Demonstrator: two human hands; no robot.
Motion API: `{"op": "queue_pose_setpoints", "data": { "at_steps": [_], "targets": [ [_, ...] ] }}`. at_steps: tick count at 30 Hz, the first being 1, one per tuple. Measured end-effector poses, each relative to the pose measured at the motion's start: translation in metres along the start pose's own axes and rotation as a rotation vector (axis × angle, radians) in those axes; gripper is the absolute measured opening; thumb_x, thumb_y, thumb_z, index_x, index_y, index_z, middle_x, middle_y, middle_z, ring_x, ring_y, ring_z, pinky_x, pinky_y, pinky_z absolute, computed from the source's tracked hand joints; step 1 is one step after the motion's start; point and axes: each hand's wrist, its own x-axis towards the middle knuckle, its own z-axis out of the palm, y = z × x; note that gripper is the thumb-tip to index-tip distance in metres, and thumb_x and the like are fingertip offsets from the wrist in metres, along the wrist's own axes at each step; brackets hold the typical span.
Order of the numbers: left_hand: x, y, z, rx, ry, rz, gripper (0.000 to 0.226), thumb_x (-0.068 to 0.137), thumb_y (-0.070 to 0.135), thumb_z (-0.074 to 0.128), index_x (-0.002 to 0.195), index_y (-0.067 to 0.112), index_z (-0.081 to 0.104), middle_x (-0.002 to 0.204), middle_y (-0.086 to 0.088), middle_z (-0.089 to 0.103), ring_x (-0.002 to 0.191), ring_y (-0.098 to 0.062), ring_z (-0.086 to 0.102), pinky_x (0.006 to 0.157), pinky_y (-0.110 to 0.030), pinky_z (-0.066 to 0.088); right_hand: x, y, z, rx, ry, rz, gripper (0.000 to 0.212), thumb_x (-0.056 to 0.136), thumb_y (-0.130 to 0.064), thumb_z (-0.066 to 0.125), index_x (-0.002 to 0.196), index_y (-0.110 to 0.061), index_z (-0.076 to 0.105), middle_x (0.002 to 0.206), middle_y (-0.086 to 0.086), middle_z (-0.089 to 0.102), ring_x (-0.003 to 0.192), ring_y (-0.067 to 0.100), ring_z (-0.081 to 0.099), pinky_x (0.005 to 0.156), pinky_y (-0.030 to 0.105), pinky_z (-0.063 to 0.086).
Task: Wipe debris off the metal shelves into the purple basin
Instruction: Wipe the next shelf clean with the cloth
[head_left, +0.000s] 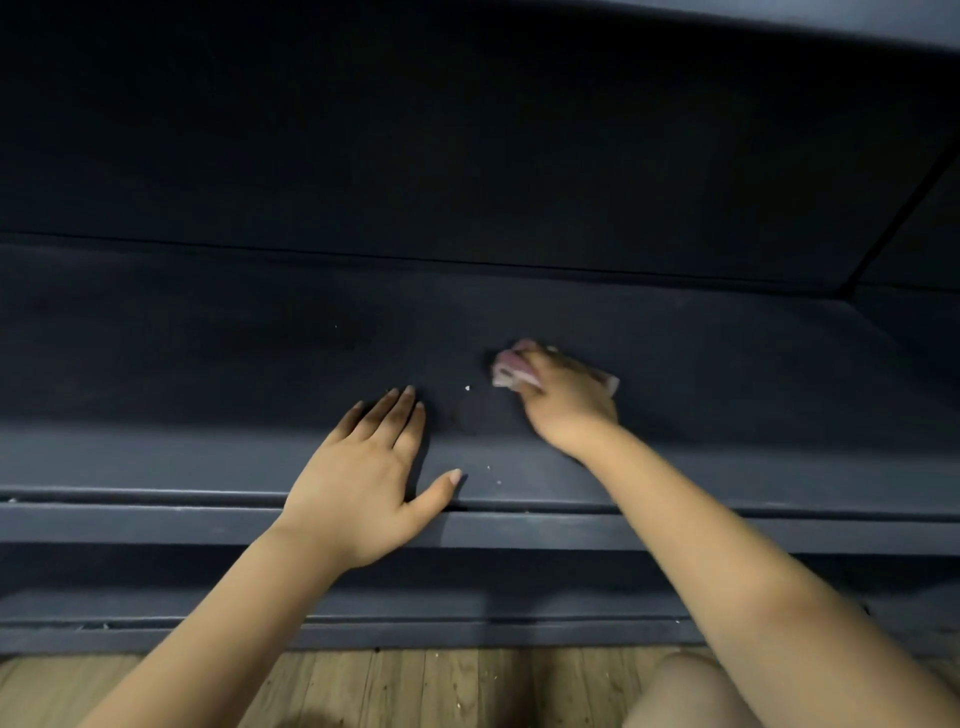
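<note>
I had the debris (467, 388) lying just left of my right hand (569, 402), between the two hands on the dark metal shelf (208, 364); more specks sat nearer the front lip. The right grip was clamped on a pink cloth (506, 371). My left hand (363, 467) rested flat, fingers straight. I saw no purple basin.

Dim overall, the dark shelf (675, 364) fades to near-black toward its back, light falling from the viewer's side onto the forearms and front edge, while the right hand (566, 400) and its cloth (506, 371) are motion-blurred and straight edges bow near the corners.
</note>
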Motion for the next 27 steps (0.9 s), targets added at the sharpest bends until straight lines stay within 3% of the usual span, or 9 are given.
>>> {"op": "queue_pose_setpoints", "data": {
  "at_steps": [4, 7, 10, 13, 17, 20, 24, 27],
  "targets": [
    [-0.001, 0.0, -0.002, 0.011, -0.059, 0.031, 0.083, 0.097, 0.059, 0.012, 0.117, -0.002, 0.065, 0.122, -0.018, 0.063, 0.112, -0.03, 0.063, 0.095, -0.044, 0.042, -0.01, -0.045, 0.014, -0.014, -0.058, -0.118, 0.039, 0.099, -0.025, 0.04, 0.138, -0.026, 0.037, 0.143, 0.0, 0.044, 0.13, 0.022, 0.041, 0.102, 0.026, 0.029],
    [0.0, 0.0, -0.008, -0.021, -0.083, 0.023, 0.093, 0.093, 0.065, 0.004, 0.126, -0.002, 0.058, 0.133, -0.017, 0.056, 0.122, -0.028, 0.056, 0.103, -0.04, 0.031, -0.011, -0.04, 0.005, 0.033, -0.123, -0.074, 0.042, 0.101, -0.026, 0.037, 0.143, -0.026, 0.033, 0.145, 0.002, 0.042, 0.129, 0.025, 0.042, 0.101, 0.03, 0.033],
    [-0.001, -0.014, -0.014, -0.065, -0.101, 0.045, 0.127, 0.06, 0.08, -0.032, 0.152, 0.006, 0.016, 0.159, -0.006, 0.009, 0.147, -0.015, 0.009, 0.116, -0.028, -0.002, -0.012, -0.008, -0.014, 0.037, -0.064, 0.023, 0.04, 0.1, -0.022, 0.039, 0.139, -0.026, 0.039, 0.138, 0.007, 0.051, 0.12, 0.028, 0.051, 0.09, 0.031, 0.039],
    [-0.006, -0.039, -0.018, -0.091, -0.157, 0.006, 0.134, 0.048, 0.082, -0.038, 0.153, 0.01, 0.005, 0.16, -0.002, -0.002, 0.141, -0.005, -0.013, 0.114, -0.024, -0.012, -0.007, 0.046, -0.034, 0.041, 0.065, 0.199, 0.036, 0.099, -0.019, 0.04, 0.135, -0.018, 0.045, 0.136, 0.014, 0.051, 0.121, 0.031, 0.05, 0.093, 0.032, 0.038],
    [-0.007, -0.048, -0.009, -0.138, -0.107, -0.008, 0.125, 0.062, 0.085, -0.027, 0.151, 0.008, 0.017, 0.159, -0.003, 0.009, 0.142, -0.008, -0.003, 0.111, -0.021, -0.012, 0.006, 0.097, -0.043, 0.004, 0.067, 0.34, 0.046, 0.1, -0.021, 0.035, 0.145, -0.013, 0.032, 0.15, 0.011, 0.033, 0.139, 0.027, 0.029, 0.111, 0.031, 0.02],
    [-0.005, -0.048, -0.008, -0.139, -0.105, 0.004, 0.12, 0.065, 0.083, -0.025, 0.151, 0.009, 0.015, 0.157, 0.0, 0.006, 0.144, -0.01, 0.0, 0.111, -0.021, -0.011, 0.027, 0.091, -0.034, -0.038, 0.046, 0.322, 0.05, 0.099, -0.024, 0.036, 0.147, -0.014, 0.028, 0.152, 0.008, 0.031, 0.141, 0.024, 0.025, 0.113, 0.031, 0.017],
    [-0.005, -0.049, -0.007, -0.129, -0.086, 0.003, 0.117, 0.063, 0.082, -0.028, 0.151, 0.012, 0.007, 0.156, 0.002, -0.002, 0.141, -0.006, -0.007, 0.112, -0.021, -0.013, 0.051, 0.043, -0.012, -0.041, 0.031, 0.151, 0.046, 0.097, -0.029, 0.04, 0.142, -0.019, 0.036, 0.146, 0.007, 0.04, 0.134, 0.025, 0.036, 0.107, 0.029, 0.026],
    [-0.004, -0.049, -0.006, -0.138, -0.084, 0.006, 0.117, 0.067, 0.082, -0.024, 0.152, 0.012, 0.014, 0.158, -0.001, 0.005, 0.145, -0.009, 0.001, 0.113, -0.02, -0.011, 0.049, -0.004, 0.008, -0.031, 0.007, -0.065, 0.044, 0.096, -0.028, 0.043, 0.139, -0.021, 0.04, 0.143, 0.005, 0.044, 0.131, 0.022, 0.04, 0.102, 0.025, 0.029]
  ]
}}
